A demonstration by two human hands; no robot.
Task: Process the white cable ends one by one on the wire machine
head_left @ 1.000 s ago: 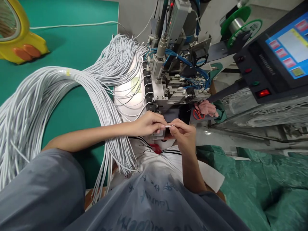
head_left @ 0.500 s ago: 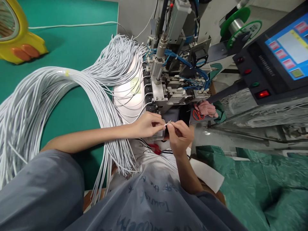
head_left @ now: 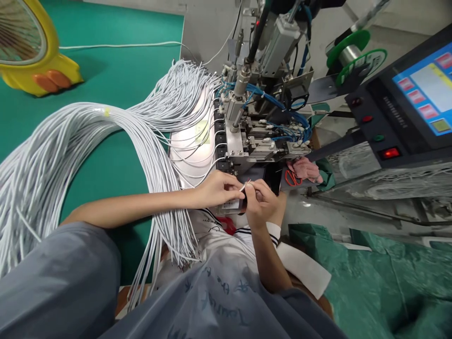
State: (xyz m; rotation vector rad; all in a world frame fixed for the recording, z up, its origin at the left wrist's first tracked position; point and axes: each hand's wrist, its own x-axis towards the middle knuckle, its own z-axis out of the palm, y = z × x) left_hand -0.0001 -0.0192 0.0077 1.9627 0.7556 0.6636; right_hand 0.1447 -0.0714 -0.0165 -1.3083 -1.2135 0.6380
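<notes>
Head view. A thin, white, plastic-sheathed cable (head_left: 242,188) lay between the hands, on the wearer's side of the silver metal machine with blue tubing (head_left: 234,143), just off its near edge. The bare left hand (head_left: 219,187), the nearer to the machine, pinched the cable between thumb and fingers. The bare right hand (head_left: 260,200), farther to the machine's right, closed thumb and forefinger near the cable's tip. The long axis slanted rightward and toward the machine; the tip showed a reddish strand, its detail too small to tell. A thick bundle of pale grey cables (head_left: 132,126) lay left of the machine.
</notes>
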